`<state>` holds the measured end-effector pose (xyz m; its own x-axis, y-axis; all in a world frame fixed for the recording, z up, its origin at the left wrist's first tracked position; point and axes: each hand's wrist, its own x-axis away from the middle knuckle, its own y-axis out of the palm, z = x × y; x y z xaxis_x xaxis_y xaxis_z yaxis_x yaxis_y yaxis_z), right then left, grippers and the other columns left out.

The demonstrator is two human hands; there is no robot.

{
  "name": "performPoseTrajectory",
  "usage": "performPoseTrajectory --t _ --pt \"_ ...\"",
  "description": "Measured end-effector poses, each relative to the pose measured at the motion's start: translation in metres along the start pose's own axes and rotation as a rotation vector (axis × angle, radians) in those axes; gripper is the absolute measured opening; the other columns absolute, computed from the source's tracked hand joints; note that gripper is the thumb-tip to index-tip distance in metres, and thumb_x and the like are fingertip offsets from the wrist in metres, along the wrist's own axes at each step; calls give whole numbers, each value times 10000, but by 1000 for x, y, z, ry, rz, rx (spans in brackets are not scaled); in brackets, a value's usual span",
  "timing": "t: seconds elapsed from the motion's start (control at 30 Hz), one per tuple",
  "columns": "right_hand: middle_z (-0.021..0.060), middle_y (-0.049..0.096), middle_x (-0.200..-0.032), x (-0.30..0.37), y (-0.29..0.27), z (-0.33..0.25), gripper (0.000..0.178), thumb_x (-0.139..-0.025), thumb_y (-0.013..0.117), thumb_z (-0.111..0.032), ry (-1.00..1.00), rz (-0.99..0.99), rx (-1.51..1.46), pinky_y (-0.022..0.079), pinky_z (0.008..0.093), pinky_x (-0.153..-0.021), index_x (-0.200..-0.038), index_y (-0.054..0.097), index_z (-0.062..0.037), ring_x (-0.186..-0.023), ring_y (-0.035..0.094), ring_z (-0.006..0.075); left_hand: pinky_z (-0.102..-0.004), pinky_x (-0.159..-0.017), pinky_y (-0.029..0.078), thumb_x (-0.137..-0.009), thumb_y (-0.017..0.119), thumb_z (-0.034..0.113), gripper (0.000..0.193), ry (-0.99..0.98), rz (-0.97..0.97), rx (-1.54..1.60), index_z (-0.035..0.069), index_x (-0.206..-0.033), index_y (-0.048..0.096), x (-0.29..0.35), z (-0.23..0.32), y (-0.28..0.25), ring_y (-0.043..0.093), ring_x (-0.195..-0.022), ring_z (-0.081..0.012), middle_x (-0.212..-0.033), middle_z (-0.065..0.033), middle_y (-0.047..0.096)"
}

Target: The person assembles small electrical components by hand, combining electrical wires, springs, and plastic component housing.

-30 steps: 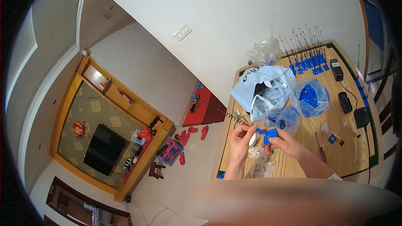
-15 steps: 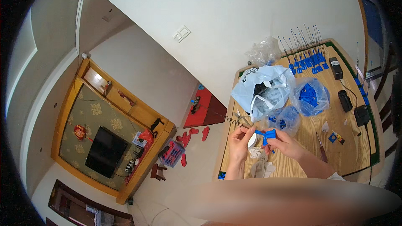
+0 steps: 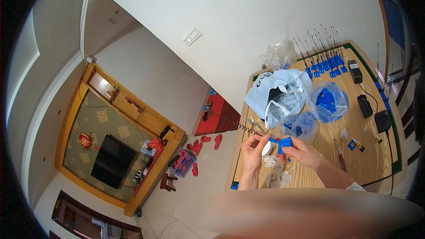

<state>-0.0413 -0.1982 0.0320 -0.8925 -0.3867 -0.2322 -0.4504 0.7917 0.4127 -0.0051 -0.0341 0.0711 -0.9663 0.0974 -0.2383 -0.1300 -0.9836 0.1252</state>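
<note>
While both hands stay together over the near left part of the wooden table (image 3: 376,159), the small blue plastic part (image 3: 284,142) has come a little higher and more level than half a second ago, now lying as a short bar between the two hands. The right hand (image 3: 301,152) has its fingers closed around the right end of that part; its wrist has shifted slightly toward the table's middle. The left hand (image 3: 253,147) pinches something white and rounded (image 3: 267,149), probably a roll of tape, thumb and fingers narrow about it, right against the blue part's left end. Judging by that closer contact, the white thing is being brought onto or wound about the part, and the work looks to be in mid-step rather than ending.

Nothing else on the table has moved. Just below the hands lie white scraps (image 3: 276,177). Above them, toward the table's far side, sit a pale blue plastic bag (image 3: 276,93), two clear bags of blue parts (image 3: 330,101), and a row of blue pieces with thin rods (image 3: 325,59) along the far edge. A red-handled screwdriver (image 3: 340,159) lies right of the hands, black boxes (image 3: 365,105) farther right.
</note>
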Motion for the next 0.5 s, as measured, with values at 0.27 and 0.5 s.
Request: performPoseTrajectory --t 0.27,0.5 --pt "68 562 -866 0 1 -1 311 -890 485 -134 0 -12 -1 481 264 -639 -1164 445 7 -715 560 126 -192 -578 395 -791 640 41 116 -2 9 -11 37 -690 583 2 3 0 514 -632 -48 -721 6 584" --pt "68 562 -861 -1 -1 0 309 -889 487 -137 -11 -10 5 482 264 -637 -1160 447 6 -706 559 124 -210 -587 432 -786 654 88 112 1 22 -58 30 -717 588 1 1 -1 548 -618 -77 -716 -38 618"
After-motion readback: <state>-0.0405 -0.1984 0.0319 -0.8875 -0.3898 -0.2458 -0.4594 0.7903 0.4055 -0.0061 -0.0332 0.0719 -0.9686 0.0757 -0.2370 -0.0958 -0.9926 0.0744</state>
